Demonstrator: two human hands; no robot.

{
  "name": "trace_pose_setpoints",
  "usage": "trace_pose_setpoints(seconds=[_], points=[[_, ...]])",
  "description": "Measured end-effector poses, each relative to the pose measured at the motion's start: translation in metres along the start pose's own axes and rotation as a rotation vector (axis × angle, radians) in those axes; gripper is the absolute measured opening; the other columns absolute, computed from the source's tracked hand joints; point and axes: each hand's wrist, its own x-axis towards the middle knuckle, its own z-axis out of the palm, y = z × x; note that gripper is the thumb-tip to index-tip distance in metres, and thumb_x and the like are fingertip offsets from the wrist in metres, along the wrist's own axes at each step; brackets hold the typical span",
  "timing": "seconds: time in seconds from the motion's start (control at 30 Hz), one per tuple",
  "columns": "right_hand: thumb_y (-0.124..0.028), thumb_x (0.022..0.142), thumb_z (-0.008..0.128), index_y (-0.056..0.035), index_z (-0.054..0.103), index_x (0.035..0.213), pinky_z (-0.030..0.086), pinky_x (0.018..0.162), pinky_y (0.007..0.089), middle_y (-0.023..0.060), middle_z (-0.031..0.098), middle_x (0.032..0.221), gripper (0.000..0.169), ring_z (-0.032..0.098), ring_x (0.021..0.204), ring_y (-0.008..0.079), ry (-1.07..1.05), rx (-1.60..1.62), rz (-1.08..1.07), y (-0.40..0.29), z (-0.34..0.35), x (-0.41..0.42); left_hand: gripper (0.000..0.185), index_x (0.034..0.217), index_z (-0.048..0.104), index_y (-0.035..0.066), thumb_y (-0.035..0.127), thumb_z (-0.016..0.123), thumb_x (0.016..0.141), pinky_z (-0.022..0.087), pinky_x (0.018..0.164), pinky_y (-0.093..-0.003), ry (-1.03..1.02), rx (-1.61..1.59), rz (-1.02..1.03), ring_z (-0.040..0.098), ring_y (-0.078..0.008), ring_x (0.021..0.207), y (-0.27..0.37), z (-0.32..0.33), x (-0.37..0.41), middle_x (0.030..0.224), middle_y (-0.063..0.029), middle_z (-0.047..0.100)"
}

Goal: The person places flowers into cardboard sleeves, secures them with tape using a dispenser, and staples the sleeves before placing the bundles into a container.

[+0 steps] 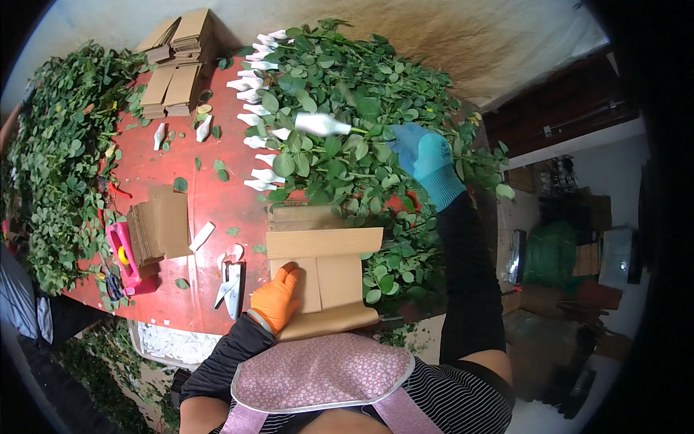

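Note:
My left hand (275,297), in an orange glove, lies on the left part of a sheet of brown cardboard (340,282) with its fingers extended. The sheet is folded up along its far and near edges. Out over a pile of leafy stems, my right hand (420,152) wears a teal glove and grips a leafy flower stem (359,130). At that stem's left end is a bud wrapped in a white sleeve (321,124), slightly blurred. Beneath it are more stems with white-sleeved buds (263,175), lined up towards the left.
On the red table (162,179) lie a silver stapler (230,290), a pink tape dispenser (122,255), scissors (113,285) and cardboard pieces (169,222). Cardboard stacks (181,87) stand by the wall. Foliage (59,163) covers the left side. A tub of white pieces (171,342) sits below the table edge.

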Motion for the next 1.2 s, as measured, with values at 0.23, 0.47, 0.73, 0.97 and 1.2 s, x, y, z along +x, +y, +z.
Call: trace_pose_setpoints(seconds=[0.23,0.47,0.73,0.97,1.2], points=[[-0.046,0.082,0.075,-0.0092,0.062,0.127,0.051,0.092,0.0463,0.0222,0.062,0.124,0.059,0.062,0.110,0.0387,0.101,0.028,0.026,0.044,0.026,-0.004,0.070,0.135,0.047,0.009,0.016,0.076,0.072,0.055,0.079,-0.0427,0.005,0.001,0.046,0.064,-0.0343,0.101,-0.001,0.001,0.004,0.143,-0.0095,0.044],[-0.042,0.083,0.075,-0.0067,0.067,0.114,0.052,0.066,0.0358,0.0146,0.068,0.086,0.048,0.066,0.074,0.0236,0.008,0.455,-0.043,-0.050,0.062,0.038,0.070,0.134,0.047,0.008,0.013,0.076,0.071,0.056,0.075,-0.0435,0.047,-0.018,0.042,0.065,-0.0340,0.094,-0.005,-0.001,0.000,0.145,-0.0098,0.044],[-0.037,0.081,0.070,-0.0115,0.070,0.104,0.053,0.086,0.0492,0.0208,0.062,0.116,0.034,0.063,0.102,0.0398,-0.254,0.072,-0.105,-0.061,0.151,0.059,0.070,0.136,0.047,0.010,0.013,0.077,0.073,0.053,0.085,-0.0423,0.005,-0.048,0.005,0.061,-0.0353,0.110,-0.002,-0.004,-0.004,0.143,-0.0105,0.045],[-0.002,0.097,0.052,0.0039,0.045,0.141,0.050,0.095,0.0284,0.0112,0.063,0.126,0.045,0.061,0.110,0.0144,-0.183,1.138,-0.243,-0.020,0.015,0.016,0.068,0.136,0.047,0.011,0.011,0.074,0.073,0.052,0.087,-0.0437,0.039,-0.121,-0.005,0.060,-0.0360,0.110,-0.001,-0.006,-0.008,0.144,-0.0102,0.045],[-0.047,0.079,0.070,-0.0097,0.054,0.127,0.054,0.074,0.0500,0.0210,0.069,0.094,0.063,0.067,0.084,0.0410,-0.404,0.122,-0.307,-0.070,0.135,-0.002,0.067,0.133,0.047,0.012,0.009,0.075,0.072,0.053,0.085,-0.0444,0.059,-0.071,0.011,0.062,-0.0360,0.106,0.001,-0.004,-0.005,0.144,-0.0092,0.045]])
